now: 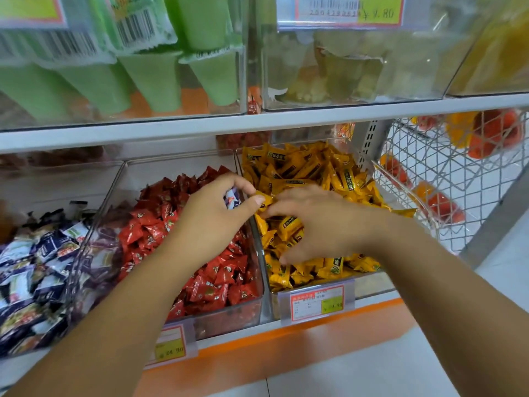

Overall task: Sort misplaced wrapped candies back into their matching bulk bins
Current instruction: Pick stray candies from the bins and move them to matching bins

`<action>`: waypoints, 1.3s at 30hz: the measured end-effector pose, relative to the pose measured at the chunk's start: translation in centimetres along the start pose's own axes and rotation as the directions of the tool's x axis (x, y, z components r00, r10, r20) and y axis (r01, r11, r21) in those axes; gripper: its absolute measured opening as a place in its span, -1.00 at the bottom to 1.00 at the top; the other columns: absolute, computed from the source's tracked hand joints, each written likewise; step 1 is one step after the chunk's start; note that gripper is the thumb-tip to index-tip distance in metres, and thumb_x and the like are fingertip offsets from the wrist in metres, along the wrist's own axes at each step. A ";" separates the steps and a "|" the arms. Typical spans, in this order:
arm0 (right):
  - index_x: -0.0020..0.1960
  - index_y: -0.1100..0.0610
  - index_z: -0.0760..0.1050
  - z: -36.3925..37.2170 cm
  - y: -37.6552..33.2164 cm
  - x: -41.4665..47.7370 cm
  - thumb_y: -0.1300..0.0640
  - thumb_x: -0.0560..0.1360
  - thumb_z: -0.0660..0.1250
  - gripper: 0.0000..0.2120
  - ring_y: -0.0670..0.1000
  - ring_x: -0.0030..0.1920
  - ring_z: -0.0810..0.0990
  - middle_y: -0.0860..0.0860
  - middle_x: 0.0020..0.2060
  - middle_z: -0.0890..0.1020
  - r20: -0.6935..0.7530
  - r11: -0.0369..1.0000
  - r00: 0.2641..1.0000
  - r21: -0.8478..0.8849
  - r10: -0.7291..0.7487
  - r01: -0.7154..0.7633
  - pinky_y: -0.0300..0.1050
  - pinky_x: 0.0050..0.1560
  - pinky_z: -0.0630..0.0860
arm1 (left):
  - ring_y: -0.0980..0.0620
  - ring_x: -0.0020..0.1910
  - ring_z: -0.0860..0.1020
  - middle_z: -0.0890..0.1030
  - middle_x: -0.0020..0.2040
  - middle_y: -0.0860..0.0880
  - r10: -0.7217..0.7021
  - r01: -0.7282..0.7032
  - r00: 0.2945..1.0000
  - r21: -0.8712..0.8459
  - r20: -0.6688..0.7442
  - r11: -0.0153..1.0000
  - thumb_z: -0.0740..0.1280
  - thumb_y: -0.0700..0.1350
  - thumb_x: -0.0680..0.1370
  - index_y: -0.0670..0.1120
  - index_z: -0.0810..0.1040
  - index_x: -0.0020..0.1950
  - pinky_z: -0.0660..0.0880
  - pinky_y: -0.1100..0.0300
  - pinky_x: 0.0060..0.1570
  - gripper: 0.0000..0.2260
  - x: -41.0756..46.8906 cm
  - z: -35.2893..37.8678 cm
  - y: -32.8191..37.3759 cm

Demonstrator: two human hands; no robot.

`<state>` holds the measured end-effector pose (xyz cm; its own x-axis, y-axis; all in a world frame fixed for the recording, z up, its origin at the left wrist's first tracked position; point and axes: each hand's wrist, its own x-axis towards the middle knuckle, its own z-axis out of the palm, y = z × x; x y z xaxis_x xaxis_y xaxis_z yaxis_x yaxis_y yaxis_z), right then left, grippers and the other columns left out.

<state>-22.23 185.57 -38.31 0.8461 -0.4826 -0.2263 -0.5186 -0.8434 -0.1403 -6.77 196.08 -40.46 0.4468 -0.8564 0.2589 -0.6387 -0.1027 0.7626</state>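
Observation:
Three clear bulk bins stand side by side on the lower shelf: dark blue and white candies [37,262] at the left, red candies [217,270] in the middle, yellow candies [309,170] at the right. My left hand [217,213] hovers over the wall between the red and yellow bins, its fingers curled round a blue and white wrapped candy [232,199]. My right hand [317,222] lies spread, palm down, on the yellow candies, with its fingers reaching toward the left hand.
A white shelf board [257,121] runs above the bins, carrying clear boxes of green packs [143,78] and pale sweets. Price tags [316,303] clip onto the bin fronts. A white wire basket [446,179] with orange and red items hangs at the right.

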 end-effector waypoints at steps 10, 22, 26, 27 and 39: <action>0.48 -0.15 0.07 5.0 -1.3 3.4 -0.37 0.28 0.37 -0.10 0.23 0.43 0.09 0.01 0.45 0.12 -0.286 0.944 0.958 -0.306 0.034 -0.125 0.38 0.28 0.20 | 0.28 -0.11 0.50 0.49 0.04 0.20 -0.087 0.087 0.995 0.002 0.047 0.996 0.42 -0.02 0.48 0.11 0.49 0.18 0.34 0.59 -0.29 -0.71 0.3 1.0 -0.6; 0.39 -0.11 0.35 1.5 4.4 3.9 -0.23 0.30 0.48 -0.28 0.06 0.23 0.48 -0.07 0.29 0.48 -0.435 0.940 0.866 0.325 0.245 -0.103 0.07 0.16 0.52 | 0.20 -0.30 0.42 0.50 0.16 0.04 -0.125 0.117 0.986 0.071 0.114 0.991 0.35 0.09 0.51 0.21 0.43 0.26 0.30 0.31 -0.32 -0.67 0.4 0.5 -0.7; 0.37 -0.08 0.34 1.5 5.5 4.3 -0.26 0.30 0.49 -0.28 0.07 0.02 0.57 0.00 0.09 0.60 -0.511 0.903 0.797 0.417 0.322 -0.098 0.08 0.02 0.57 | 0.09 -0.13 0.55 0.46 0.30 0.01 -0.146 0.132 0.981 0.110 0.129 0.985 0.34 0.14 0.51 0.19 0.24 0.48 0.34 0.30 -0.24 -0.44 0.7 0.5 -0.5; 0.35 -0.07 0.36 1.5 5.7 4.3 -0.23 0.32 0.49 -0.32 0.08 -0.03 0.58 0.03 0.05 0.61 -0.521 0.898 0.783 0.427 0.340 -0.106 0.08 -0.02 0.58 | -0.01 0.03 0.57 0.45 0.32 -0.01 -0.144 0.129 0.981 0.117 0.132 0.985 0.33 0.14 0.52 0.19 0.19 0.51 0.35 0.30 -0.22 -0.40 0.8 0.5 -0.5; 0.36 -0.34 0.33 -2.3 6.5 -1.8 -0.08 0.37 0.50 -0.37 -0.17 0.28 0.43 -0.30 0.32 0.39 -0.293 0.856 0.941 0.517 0.167 0.009 -0.17 0.23 0.46 | 0.14 0.05 0.47 0.42 0.41 0.01 -0.091 0.072 0.989 0.160 0.116 0.985 0.37 0.10 0.50 0.15 0.21 0.52 0.35 0.42 -0.12 -0.37 1.5 0.7 -1.0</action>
<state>-26.81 180.39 -36.65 0.7459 -0.6645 0.0462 -0.4996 -0.6041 -0.6209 -5.89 194.52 -41.27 0.4275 -0.8962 0.1183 -0.6970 -0.2434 0.6745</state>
